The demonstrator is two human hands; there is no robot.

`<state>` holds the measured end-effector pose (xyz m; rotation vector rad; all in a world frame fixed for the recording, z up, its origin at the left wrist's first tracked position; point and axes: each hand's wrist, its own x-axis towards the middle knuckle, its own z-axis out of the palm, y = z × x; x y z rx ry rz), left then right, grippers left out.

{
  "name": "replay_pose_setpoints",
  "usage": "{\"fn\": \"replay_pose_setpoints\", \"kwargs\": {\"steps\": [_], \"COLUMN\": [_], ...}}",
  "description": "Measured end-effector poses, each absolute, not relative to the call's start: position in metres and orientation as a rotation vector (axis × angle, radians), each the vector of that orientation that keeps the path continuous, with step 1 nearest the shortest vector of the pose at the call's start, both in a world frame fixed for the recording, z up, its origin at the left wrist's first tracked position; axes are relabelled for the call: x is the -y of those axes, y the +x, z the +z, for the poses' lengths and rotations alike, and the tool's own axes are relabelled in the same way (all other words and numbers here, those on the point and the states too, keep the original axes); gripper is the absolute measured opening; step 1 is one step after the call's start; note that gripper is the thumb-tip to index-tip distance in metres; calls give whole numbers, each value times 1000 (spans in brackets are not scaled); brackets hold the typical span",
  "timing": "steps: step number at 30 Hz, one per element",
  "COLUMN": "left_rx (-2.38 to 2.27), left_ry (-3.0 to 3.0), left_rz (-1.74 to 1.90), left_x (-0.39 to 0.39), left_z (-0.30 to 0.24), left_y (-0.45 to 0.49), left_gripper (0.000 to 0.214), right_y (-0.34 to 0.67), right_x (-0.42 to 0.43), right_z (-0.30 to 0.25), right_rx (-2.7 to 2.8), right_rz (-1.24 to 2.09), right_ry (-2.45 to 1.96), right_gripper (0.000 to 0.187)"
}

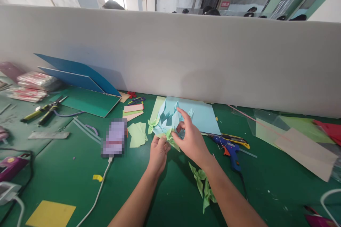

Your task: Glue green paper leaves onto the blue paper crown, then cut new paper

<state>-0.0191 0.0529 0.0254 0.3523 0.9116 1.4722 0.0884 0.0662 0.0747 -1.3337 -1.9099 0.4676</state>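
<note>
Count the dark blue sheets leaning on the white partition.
2. Both lean at the far left: the rear sheet curving against the partition, the front sheet overlapping it. Others may hide behind.

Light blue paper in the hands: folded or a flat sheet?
Folded: the light blue paper rises in creased, pointed petals between the left hand and right hand, unlike the flat sheet lying behind it.

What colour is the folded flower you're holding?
The folded flower is light blue; head view shows it.
</note>
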Motion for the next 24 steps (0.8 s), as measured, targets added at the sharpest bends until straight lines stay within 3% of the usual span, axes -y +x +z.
{"fn": "replay_pose_setpoints", "kwargs": {"steps": [13,18,24], "left_rx": [-894,-872,-889], "left_ry": [371,353,335], "left_rz": [1498,1502,1501], "left_x": [-54,-55,-56], "left_z": [23,24,24], "left_y": [-19,-20,-21], "left_gripper": [32,33,33], "right_y": [87,91,89], "right_x": [-66,-62,-53], "right_z": [74,77,72], "right_rx": [1899,1899,2014], "right_rz": [479,521,318], "right_ry": [-1348,-1293,-1364], "right_gripper": [64,73,82]}}
